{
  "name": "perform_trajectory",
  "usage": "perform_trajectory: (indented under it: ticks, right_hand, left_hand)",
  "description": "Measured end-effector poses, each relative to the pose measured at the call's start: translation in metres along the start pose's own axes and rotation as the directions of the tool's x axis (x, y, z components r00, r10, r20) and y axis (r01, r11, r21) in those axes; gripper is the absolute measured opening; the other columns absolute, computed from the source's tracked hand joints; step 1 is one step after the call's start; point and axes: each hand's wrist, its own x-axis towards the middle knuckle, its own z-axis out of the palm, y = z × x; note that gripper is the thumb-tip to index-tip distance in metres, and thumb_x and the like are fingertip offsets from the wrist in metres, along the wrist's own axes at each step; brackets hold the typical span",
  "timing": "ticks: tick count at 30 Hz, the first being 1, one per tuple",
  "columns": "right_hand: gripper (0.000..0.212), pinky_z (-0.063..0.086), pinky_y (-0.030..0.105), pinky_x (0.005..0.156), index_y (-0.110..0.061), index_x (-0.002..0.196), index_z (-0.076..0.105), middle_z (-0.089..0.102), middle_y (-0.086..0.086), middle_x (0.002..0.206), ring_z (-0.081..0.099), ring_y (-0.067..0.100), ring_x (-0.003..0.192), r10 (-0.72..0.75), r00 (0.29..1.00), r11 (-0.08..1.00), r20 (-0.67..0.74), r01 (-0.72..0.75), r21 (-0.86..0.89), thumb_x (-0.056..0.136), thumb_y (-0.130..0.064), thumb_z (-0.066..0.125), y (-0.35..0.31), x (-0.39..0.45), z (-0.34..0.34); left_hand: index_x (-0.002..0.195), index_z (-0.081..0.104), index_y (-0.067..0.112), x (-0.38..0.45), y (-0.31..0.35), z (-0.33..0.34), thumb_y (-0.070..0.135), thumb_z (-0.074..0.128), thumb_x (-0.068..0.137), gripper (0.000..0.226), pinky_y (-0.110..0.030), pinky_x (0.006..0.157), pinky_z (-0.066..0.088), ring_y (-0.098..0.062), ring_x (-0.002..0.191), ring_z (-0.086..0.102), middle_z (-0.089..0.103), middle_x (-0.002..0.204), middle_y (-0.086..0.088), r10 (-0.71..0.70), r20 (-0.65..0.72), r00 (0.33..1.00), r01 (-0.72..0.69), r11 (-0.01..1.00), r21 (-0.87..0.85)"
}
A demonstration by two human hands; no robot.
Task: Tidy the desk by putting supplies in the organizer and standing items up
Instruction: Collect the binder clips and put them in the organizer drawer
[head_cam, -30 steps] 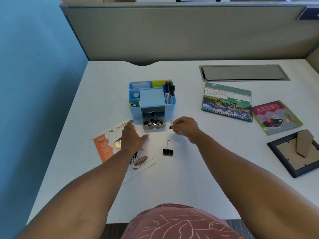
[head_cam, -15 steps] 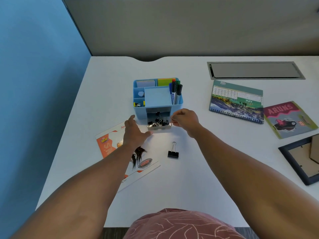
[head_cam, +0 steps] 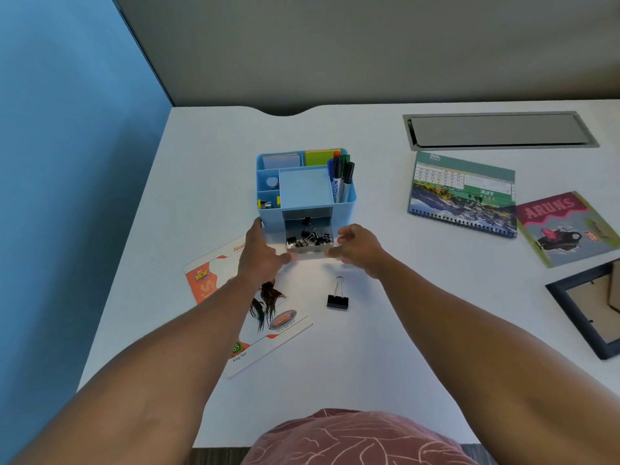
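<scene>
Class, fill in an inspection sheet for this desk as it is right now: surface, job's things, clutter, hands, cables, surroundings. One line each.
Surface: white desk, with a grey metal hatch set in at the far right.
Job's things: blue organizer holding markers and sticky notes; its small drawer is pulled out, with binder clips inside; one loose binder clip lies on the desk.
Clutter: flyer, spiral calendar, booklet and picture frame, all lying flat.
Hands: left hand and right hand flank the drawer front, fingers relaxed, holding nothing.
Cables: nothing seen.
Surroundings: blue partition at left, grey partition behind.
</scene>
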Motion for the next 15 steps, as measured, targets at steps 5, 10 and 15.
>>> perform_trajectory:
  ticks: [5, 10, 15]
  right_hand:
    - [0.093, 0.053, 0.029, 0.074, -0.01, 0.146, 0.033, 0.05, 0.014, 0.135, 0.057, 0.023, 0.1, -0.021, 0.996, 1.0, -0.091, 0.02, -0.006, 0.071, -0.017, 0.087, -0.004, 0.006, 0.0]
    - [0.107, 0.055, 0.045, 0.093, -0.015, 0.151, 0.024, 0.053, 0.012, 0.133, 0.056, 0.026, 0.113, -0.081, 0.988, 0.993, -0.128, 0.069, -0.094, 0.066, -0.019, 0.09, -0.005, 0.015, -0.001]
    - [0.104, 0.054, 0.047, 0.094, -0.017, 0.151, 0.025, 0.055, 0.011, 0.132, 0.058, 0.029, 0.114, -0.126, 0.986, 0.988, -0.11, 0.114, -0.108, 0.07, -0.018, 0.088, -0.007, 0.019, -0.001]
  left_hand:
    - [0.146, 0.031, 0.023, 0.005, -0.004, -0.001, 0.03, 0.089, 0.071, 0.095, -0.036, 0.089, 0.052, -0.025, 0.11, 0.063, 0.043, 0.147, 0.0, 0.027, -0.01, 1.0, -0.028, 0.999, -0.031]
    - [0.144, 0.035, 0.019, 0.012, -0.007, -0.002, 0.032, 0.089, 0.071, 0.092, -0.033, 0.097, 0.043, -0.019, 0.129, 0.047, 0.046, 0.144, -0.001, 0.026, -0.033, 0.999, -0.027, 0.998, -0.05]
    - [0.142, 0.039, 0.02, 0.018, -0.009, -0.001, 0.039, 0.089, 0.069, 0.09, -0.037, 0.099, 0.048, -0.018, 0.124, 0.05, 0.049, 0.138, -0.001, 0.019, -0.062, 0.998, -0.02, 1.0, -0.019]
